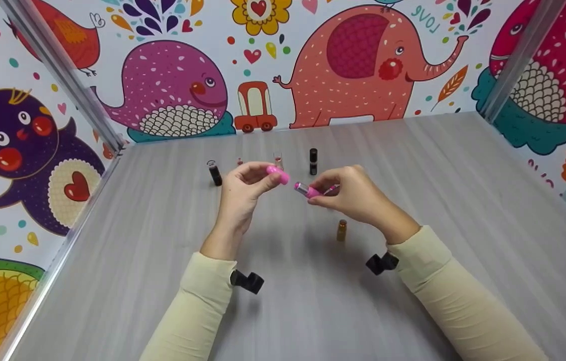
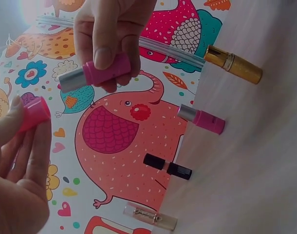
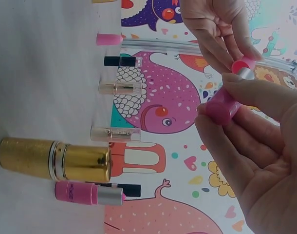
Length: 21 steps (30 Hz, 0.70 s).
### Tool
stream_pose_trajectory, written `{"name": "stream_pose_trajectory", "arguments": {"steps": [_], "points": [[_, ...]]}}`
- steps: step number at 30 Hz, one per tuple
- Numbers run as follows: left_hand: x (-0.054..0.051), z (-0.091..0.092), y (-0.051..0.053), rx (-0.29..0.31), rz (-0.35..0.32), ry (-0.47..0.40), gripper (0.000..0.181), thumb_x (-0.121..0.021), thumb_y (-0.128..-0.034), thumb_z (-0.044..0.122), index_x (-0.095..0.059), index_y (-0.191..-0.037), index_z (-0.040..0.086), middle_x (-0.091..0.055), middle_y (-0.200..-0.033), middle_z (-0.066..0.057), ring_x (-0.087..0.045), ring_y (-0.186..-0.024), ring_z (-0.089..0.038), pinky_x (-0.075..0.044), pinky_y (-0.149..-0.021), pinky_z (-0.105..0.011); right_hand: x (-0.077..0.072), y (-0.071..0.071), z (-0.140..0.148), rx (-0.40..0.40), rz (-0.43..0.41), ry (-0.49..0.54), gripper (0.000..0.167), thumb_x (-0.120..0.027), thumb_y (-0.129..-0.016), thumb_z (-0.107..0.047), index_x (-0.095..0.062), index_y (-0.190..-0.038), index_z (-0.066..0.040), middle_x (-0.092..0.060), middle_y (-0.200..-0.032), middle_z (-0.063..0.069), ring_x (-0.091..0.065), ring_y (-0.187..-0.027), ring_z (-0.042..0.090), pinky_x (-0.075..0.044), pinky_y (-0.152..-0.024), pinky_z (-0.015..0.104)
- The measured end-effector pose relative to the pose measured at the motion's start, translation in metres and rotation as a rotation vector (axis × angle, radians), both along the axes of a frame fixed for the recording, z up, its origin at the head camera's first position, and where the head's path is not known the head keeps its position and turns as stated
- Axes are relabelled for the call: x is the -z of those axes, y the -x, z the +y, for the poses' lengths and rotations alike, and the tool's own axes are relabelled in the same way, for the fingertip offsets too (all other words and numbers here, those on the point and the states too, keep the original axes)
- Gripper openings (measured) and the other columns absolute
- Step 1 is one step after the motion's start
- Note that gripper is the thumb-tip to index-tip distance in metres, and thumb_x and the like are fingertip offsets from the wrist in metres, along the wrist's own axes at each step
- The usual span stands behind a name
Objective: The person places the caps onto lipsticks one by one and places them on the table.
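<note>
The left hand (image 1: 240,193) is pinching a pink cap (image 1: 278,175) between thumb and fingers, while the right hand (image 1: 353,193) is gripping a pink lipstick (image 1: 308,190) with thumb and fingertips. Both pieces are hovering over the table (image 1: 137,240), the cap's mouth facing the lipstick's silver end, a small gap showing between them in the head view.

The table is stretching well past both forearms. Its far edge, along the back wall (image 1: 258,50), is lying beyond the hands; its left edge is following a metal rail (image 1: 62,250), well apart from the left sleeve (image 1: 195,306). Several tubes are standing beyond or beside the hands: a clear-topped black tube (image 1: 214,173) left of the left hand, a clear tube (image 1: 278,160) behind the cap, and another black tube (image 1: 313,161) behind the lipstick. A gold tube (image 1: 341,230) is standing on the near side, and another lipstick (image 3: 76,193) is standing beyond it. Black cameras (image 1: 247,282) are jutting inward from both wrists.

"LOVE" is showing reversed on the back wall, above the elephant's trunk (image 1: 443,67). Dark lettering is running along the other lipstick's side, and script is marking the clear tube; both are too blurred for sure reading.
</note>
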State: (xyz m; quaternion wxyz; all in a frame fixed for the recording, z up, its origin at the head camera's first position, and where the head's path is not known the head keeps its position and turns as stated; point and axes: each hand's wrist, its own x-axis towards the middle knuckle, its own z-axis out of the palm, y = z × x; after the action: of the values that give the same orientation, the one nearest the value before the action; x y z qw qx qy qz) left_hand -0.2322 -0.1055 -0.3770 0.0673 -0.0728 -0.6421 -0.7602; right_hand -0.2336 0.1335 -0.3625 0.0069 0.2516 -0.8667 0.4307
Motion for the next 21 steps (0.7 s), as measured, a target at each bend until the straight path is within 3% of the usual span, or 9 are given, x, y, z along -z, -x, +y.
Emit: {"name": "stream_pose_trajectory", "arguments": {"steps": [13, 21], "points": [[0.003, 0.003, -0.001, 0.005, 0.021, 0.015, 0.014, -0.085, -0.0904, 0.004, -0.079, -0.102, 0.006, -0.079, -0.107, -0.01, -0.073, -0.104, -0.026, -0.06, -0.097, -0.038, -0.002, 0.004, -0.012, -0.006, -0.021, 0.019, 0.019, -0.09, -0.088, -0.014, -0.083, -0.104, -0.007, -0.079, -0.095, 0.002, -0.077, -0.09, 0.02, -0.065, -0.084, 0.035], [0.004, 0.004, -0.001, 0.028, -0.002, 0.035, 0.015, -0.085, -0.0918, 0.009, -0.08, -0.105, 0.007, -0.077, -0.106, -0.011, -0.073, -0.103, -0.026, -0.061, -0.097, -0.038, -0.001, 0.005, -0.012, 0.008, -0.022, 0.029, 0.018, -0.09, -0.088, -0.015, -0.083, -0.103, -0.008, -0.079, -0.094, 0.001, -0.076, -0.088, 0.016, -0.065, -0.084, 0.035]]}}
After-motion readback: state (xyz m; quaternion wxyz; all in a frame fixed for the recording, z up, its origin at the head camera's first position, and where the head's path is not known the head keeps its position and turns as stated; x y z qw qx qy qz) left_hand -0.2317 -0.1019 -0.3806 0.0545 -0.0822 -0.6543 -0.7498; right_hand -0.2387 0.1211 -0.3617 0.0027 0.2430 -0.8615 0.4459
